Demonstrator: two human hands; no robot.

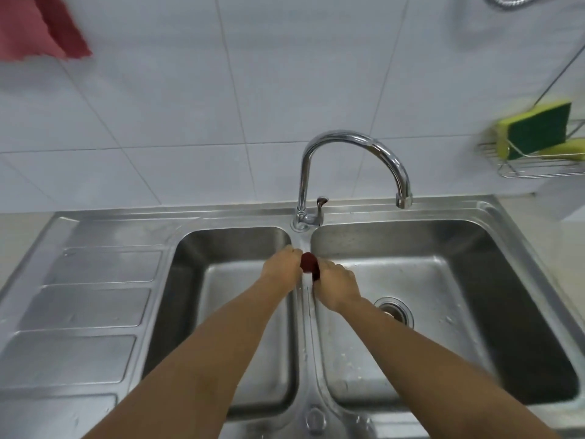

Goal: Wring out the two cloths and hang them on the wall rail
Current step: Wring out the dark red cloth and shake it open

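Note:
A dark red cloth (308, 263) is twisted into a tight roll between my two hands, over the ridge that divides the two sink basins. My left hand (281, 267) grips its left end and my right hand (337, 285) grips its right end; most of the cloth is hidden inside my fists. A second cloth (38, 26), pinkish red, hangs against the tiled wall at the top left; the rail that bears it is out of view.
The steel double sink (240, 217) has a ribbed drainboard (88, 299) at the left and a drain (394, 310) in the right basin. A chrome tap (351, 144) arches above my hands. A wire rack (535, 166) with green-yellow sponges (535, 128) hangs at the right.

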